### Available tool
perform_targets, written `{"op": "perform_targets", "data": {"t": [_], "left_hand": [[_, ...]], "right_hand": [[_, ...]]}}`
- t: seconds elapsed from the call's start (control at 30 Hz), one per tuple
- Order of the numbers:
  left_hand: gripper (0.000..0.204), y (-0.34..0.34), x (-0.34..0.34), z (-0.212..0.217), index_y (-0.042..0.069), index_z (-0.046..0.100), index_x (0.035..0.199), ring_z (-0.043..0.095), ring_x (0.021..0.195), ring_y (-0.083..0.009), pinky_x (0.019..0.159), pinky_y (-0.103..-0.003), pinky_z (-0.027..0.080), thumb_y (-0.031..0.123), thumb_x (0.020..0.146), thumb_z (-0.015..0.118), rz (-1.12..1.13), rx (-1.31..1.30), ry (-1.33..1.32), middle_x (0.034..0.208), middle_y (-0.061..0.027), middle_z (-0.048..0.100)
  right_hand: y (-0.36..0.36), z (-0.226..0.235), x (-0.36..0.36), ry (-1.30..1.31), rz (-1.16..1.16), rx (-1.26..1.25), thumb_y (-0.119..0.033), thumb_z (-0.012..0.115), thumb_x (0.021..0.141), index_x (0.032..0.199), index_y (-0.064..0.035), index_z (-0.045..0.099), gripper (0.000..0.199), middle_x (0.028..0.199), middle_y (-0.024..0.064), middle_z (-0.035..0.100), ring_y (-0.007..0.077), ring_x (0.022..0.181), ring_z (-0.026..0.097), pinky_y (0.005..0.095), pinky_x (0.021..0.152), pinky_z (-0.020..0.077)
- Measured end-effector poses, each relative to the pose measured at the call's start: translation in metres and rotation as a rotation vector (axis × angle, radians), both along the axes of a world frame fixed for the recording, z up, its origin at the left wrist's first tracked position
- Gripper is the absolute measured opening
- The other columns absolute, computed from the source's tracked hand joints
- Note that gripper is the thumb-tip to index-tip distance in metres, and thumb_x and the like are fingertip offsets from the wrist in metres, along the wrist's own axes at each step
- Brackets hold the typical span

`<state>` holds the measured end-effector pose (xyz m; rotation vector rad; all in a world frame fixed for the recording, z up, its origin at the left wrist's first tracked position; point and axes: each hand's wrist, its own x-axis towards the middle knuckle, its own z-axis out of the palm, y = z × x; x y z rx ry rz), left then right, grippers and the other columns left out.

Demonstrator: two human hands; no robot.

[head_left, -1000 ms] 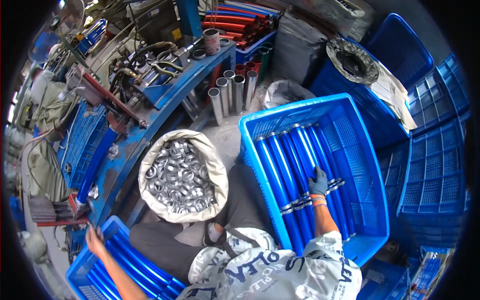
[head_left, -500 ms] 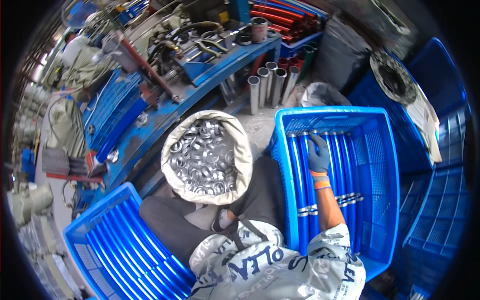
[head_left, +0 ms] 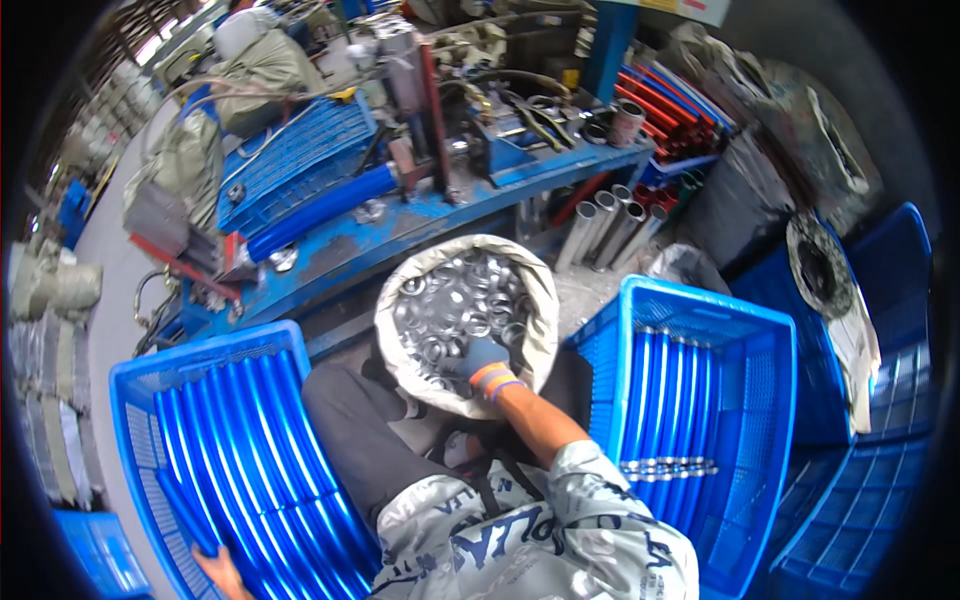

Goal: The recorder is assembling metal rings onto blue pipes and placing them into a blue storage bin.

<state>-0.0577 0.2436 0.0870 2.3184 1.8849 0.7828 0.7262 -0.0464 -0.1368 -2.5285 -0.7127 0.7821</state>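
A person sits between two blue plastic crates, seen from above. The left crate (head_left: pixel 205 346) has a raised rim, and its blue tubes (head_left: pixel 240 430) fill most of its width in neat lengthwise rows. The right crate (head_left: pixel 710 304) stands close to the right knee; its own row of tubes (head_left: pixel 675 385), with silver bands partway down, leaves a strip of room along the right wall. Between the crates sits a cream cloth bag (head_left: pixel 543 315), its rolled rim a wide round opening that gives room for a hand from above. The person's dark trouser leg (head_left: pixel 345 425) fills the gap between bag and left crate. Beyond the bag runs the edge of a blue worktop (head_left: pixel 335 250), and bare silver pipes (head_left: pixel 602 230) stand on end near its right part.

The left hand (head_left: pixel 220 574), bare, is at the lower left side of the left crate. Its thumb and fingers are clamped about the near end of one blue tube (head_left: pixel 188 512), which slants across the crate's left side. The right hand (head_left: pixel 484 356), in a grey glove, reaches inside the near side of the bag. Shiny silver rings (head_left: pixel 478 292) lie beneath and ahead of its fingers; whether those are apart or together cannot be told.
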Motion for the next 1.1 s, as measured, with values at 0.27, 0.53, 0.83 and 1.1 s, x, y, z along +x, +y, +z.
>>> {"op": "perform_targets", "data": {"t": [0.27, 0.53, 0.83, 1.1], "left_hand": [[0.082, 0.029, 0.313, 0.030, -0.005, 0.061, 0.154, 0.079, 0.120, -0.0331, 0.106, -0.045, 0.062, 0.021, 0.083, 0.094, -0.354, -0.229, -0.214, 0.134, -0.0231, 0.078], [0.078, -0.034, 0.457, 0.086, 0.005, 0.066, 0.150, 0.081, 0.115, -0.0433, 0.102, -0.049, 0.064, 0.019, 0.078, 0.091, -0.811, -0.275, -0.064, 0.129, -0.0233, 0.081], [0.067, -0.054, 0.504, 0.099, 0.010, 0.072, 0.141, 0.081, 0.108, -0.0430, 0.094, -0.051, 0.065, 0.020, 0.077, 0.089, -1.101, -0.282, 0.052, 0.124, -0.0180, 0.082], [0.065, -0.058, 0.511, 0.111, 0.011, 0.072, 0.140, 0.080, 0.109, -0.0430, 0.095, -0.050, 0.065, 0.020, 0.078, 0.088, -1.137, -0.298, 0.077, 0.122, -0.0178, 0.082]], "right_hand": [[0.010, -0.095, -0.001, -0.163, -0.214, 0.061, -0.053, 0.080, 0.094, 0.121, -0.0128, 0.087, 0.049, 0.119, 0.0262, 0.084, 0.0489, 0.113, 0.080, 0.0572, 0.101, 0.0632], [-0.023, 0.011, 0.004, 0.861, -0.664, 0.965, -0.021, 0.089, 0.099, 0.112, -0.0063, 0.084, 0.020, 0.101, 0.0045, 0.084, 0.0216, 0.089, 0.080, 0.0359, 0.079, 0.0653], [-0.070, 0.130, -0.015, 1.235, -0.342, 1.430, -0.031, 0.084, 0.104, 0.159, -0.0030, 0.064, 0.065, 0.155, 0.0097, 0.073, 0.0306, 0.137, 0.075, 0.0450, 0.097, 0.0737], [-0.067, 0.139, -0.022, 1.212, -0.528, 1.504, -0.025, 0.080, 0.110, 0.150, -0.0050, 0.069, 0.046, 0.144, 0.0115, 0.076, 0.0329, 0.128, 0.079, 0.0442, 0.094, 0.0758]]}}
